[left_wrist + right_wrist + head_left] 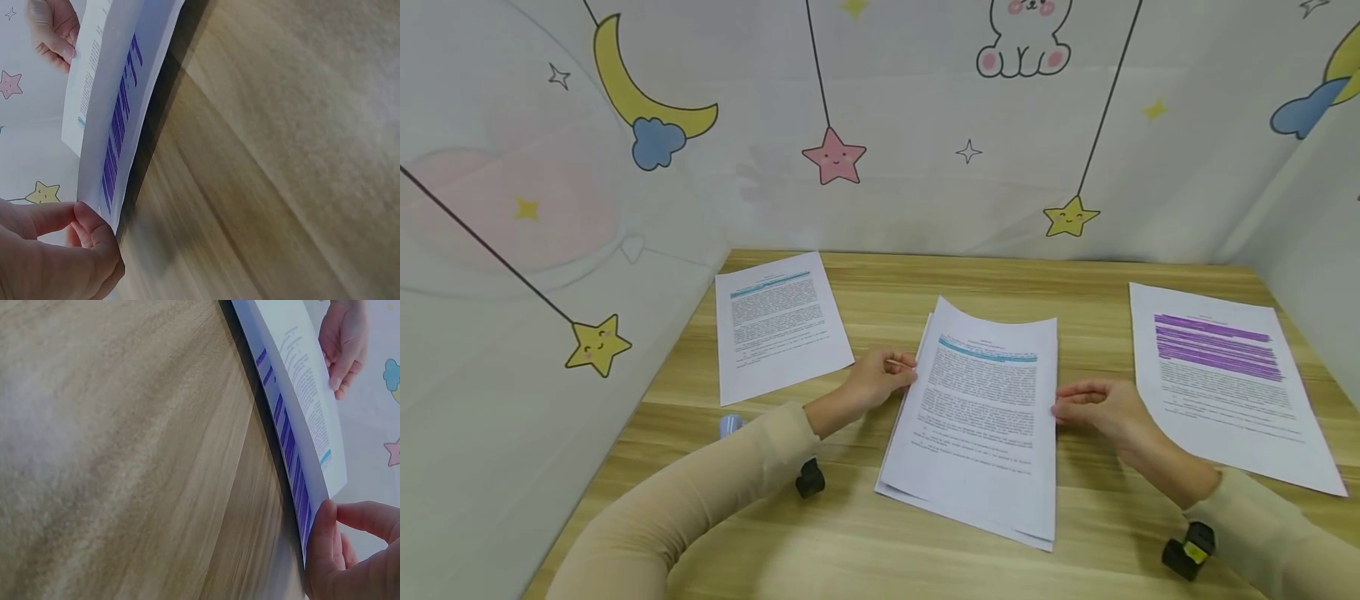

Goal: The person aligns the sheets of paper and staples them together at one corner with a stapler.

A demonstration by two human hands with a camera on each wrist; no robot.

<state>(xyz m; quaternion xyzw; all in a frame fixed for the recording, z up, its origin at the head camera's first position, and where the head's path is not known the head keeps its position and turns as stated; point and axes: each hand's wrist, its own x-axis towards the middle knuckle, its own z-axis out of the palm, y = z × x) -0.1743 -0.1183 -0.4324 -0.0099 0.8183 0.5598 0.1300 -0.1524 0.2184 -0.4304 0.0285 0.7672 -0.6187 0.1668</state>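
Pages (981,408) over the worktop's (760,546) middle, blue-marked sheet on top, purple marks showing below in the wrist views. Left hand (874,382) pinches their left edge, right hand (1107,414) the right; opposed grips probably keep the loose layers together, though the lower edges are uneven. Blue-marked page (784,327) at the far left corner, purple-marked page (1217,387) near the right edge: apparently set apart, leaving handling room between.
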